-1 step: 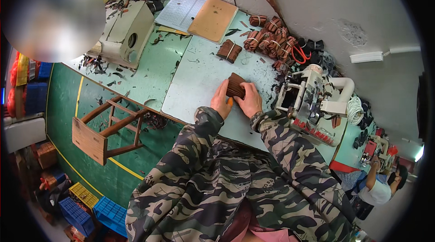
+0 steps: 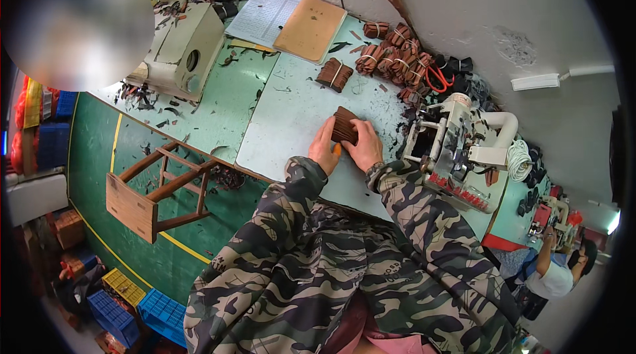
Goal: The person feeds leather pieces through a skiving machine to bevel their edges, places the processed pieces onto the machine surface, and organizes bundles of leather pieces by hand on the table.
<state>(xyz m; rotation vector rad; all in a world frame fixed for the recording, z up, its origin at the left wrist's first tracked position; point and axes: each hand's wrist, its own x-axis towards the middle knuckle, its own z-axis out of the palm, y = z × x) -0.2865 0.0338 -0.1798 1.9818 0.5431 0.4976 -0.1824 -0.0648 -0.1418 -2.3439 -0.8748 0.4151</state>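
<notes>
A stack of thin brown strips (image 2: 344, 125) rests on the pale tabletop, squeezed between my two hands. My left hand (image 2: 324, 149) presses its fingers along the stack's left side. From the right, my right hand (image 2: 365, 145) closes thumb and fingers on the near right part, covering some of it. Just beyond lies a similar brown bundle (image 2: 334, 75) held by a pale band. Farther right is a heap of banded reddish-brown bundles (image 2: 395, 61), with red-handled scissors (image 2: 438, 80) beside it.
A white sewing-type machine (image 2: 457, 139) stands to my right, a beige machine housing (image 2: 183, 52) at far left. A tan folder (image 2: 310, 28) and printed sheets (image 2: 264, 15) lie at the back. A wooden stool (image 2: 156, 188) is on the green floor; another person (image 2: 553, 274) works at far right.
</notes>
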